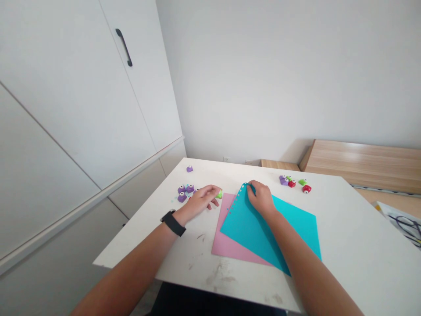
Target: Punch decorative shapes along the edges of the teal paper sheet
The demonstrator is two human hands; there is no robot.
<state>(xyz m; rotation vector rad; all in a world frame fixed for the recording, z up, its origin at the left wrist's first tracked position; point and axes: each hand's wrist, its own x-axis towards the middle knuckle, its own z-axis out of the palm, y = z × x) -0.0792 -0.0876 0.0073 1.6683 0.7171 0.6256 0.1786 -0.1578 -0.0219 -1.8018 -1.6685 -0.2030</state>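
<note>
Between the fingertips of my left hand (pixel 204 198) is a small green craft paper punch (pixel 219 194) with an eye on top. My right hand (pixel 262 197) grips the far corner of a teal sheet of paper (pixel 296 219), thumb on top. A row of punched holes runs along that sheet's left edge. Beneath it lies a pink sheet (pixel 226 244), turned at a different angle and partly covered. Several purple punches (pixel 182 197) stand just left of my left hand, with a bit of red partly hidden behind it. Small blue paper bits lie around them.
One purple punch (pixel 190 168) stands near the far left corner of the white table (pixel 138 245). Toward the back right are several more punches, including a red one (pixel 307 188) and a green one (pixel 303 181). White cabinets (pixel 82 109) flank the left side; a wooden bed frame (pixel 362 162) is at right.
</note>
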